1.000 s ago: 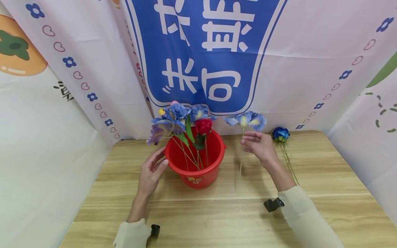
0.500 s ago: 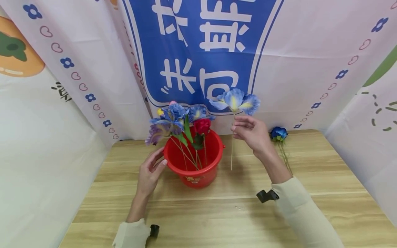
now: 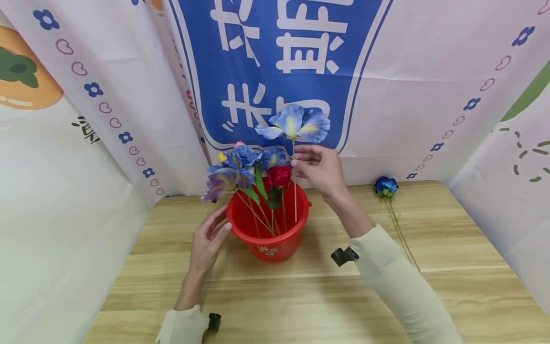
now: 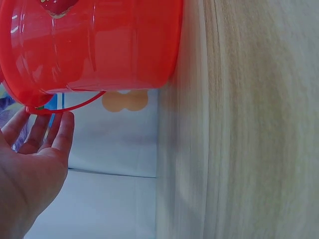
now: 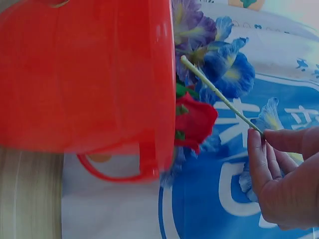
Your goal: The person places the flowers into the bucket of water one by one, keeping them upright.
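Note:
A red bucket (image 3: 268, 246) stands on the wooden table, holding several artificial flowers, including a red rose (image 3: 280, 177) and blue irises (image 3: 240, 165). My left hand (image 3: 208, 241) touches the bucket's left rim beside the handle joint; in the left wrist view its fingers (image 4: 62, 134) look fairly straight. Between thumb and fingertips my right hand (image 3: 320, 169) pinches the stem of a light blue and yellow iris (image 3: 296, 123). This flower is upright in the head view, raised above the bucket's right side. In the right wrist view, the stem's lower end (image 5: 187, 62) sits just past the rim.
A dark blue rose (image 3: 386, 186) with long stems lies at the right of the wooden table (image 3: 279, 306). A printed cloth (image 3: 386, 110) hangs behind, close to the table's back edge. The bucket's handle (image 5: 107, 174) hangs at its far side.
My right hand has lifted the light blue iris and carried it left, from beside the bucket to over its opening. My left hand stays at the rim.

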Demonstrator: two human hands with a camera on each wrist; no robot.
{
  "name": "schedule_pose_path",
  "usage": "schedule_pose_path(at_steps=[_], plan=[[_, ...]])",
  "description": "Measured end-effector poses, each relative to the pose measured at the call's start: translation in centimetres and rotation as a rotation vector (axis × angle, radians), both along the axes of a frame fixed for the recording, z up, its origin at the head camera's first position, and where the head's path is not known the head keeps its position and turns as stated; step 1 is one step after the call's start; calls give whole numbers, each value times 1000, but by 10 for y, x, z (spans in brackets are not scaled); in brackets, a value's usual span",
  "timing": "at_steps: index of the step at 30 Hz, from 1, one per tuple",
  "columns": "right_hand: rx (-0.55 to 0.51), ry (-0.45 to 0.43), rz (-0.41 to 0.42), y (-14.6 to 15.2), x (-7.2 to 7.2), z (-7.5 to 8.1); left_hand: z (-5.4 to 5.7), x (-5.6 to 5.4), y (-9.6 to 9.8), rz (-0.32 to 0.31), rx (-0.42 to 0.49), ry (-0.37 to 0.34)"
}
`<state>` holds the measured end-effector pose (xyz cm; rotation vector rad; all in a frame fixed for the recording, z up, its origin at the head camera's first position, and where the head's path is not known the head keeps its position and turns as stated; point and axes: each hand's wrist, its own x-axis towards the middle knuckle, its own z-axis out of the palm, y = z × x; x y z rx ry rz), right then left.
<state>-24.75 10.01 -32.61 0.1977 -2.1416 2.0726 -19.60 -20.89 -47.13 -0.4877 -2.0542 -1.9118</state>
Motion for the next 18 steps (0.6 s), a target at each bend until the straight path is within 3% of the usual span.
schedule_pose_path(at_steps=[12, 18], plan=[[20, 14, -8, -39, -14, -8, 0, 1, 1, 1, 11, 2], [120, 40, -42, -54, -17, -14, 1, 0, 2, -1, 14, 0]])
